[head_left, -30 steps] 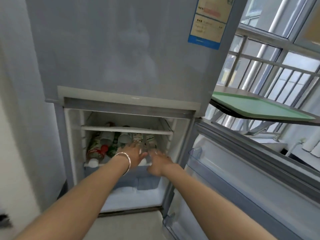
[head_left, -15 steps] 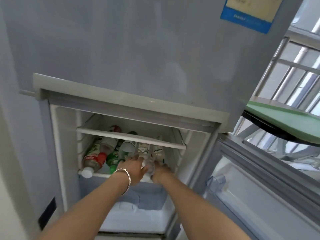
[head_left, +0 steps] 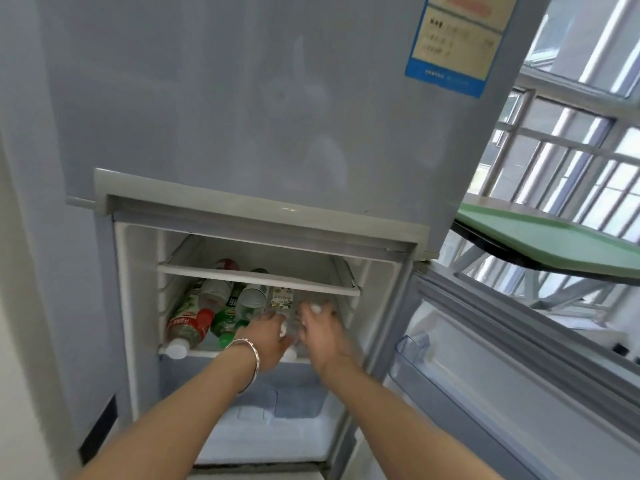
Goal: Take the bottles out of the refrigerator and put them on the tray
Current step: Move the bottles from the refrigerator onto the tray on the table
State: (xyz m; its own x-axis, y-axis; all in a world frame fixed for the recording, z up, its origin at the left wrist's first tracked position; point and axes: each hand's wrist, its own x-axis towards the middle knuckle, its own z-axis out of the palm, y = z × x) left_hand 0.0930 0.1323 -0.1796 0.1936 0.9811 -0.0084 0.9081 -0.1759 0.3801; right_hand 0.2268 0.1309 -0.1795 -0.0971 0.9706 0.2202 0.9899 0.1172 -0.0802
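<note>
The refrigerator's (head_left: 242,116) lower compartment stands open. On its middle shelf (head_left: 258,279) several bottles lie on their sides, caps toward me: a red-labelled bottle (head_left: 187,325) at the left, a green bottle (head_left: 224,322), a clear white-labelled bottle (head_left: 251,301), a beige-labelled bottle (head_left: 282,298) and a clear bottle (head_left: 320,302) at the right. My left hand (head_left: 268,337), bracelet on the wrist, grips the beige-labelled bottle near its white cap. My right hand (head_left: 323,332) closes over the clear bottle. The green tray (head_left: 554,240) lies on a stand to the right, higher than the shelf.
The open lower door (head_left: 502,393) hangs at the right, with a clear door bin (head_left: 412,348) close to my right forearm. A frosted drawer (head_left: 287,403) sits under the shelf. Window bars (head_left: 571,168) stand behind the tray. A wall borders the left.
Both hands have pushed deeper onto the shelf and settled on the two right-hand bottles. My view has moved closer to the refrigerator and tilted up.
</note>
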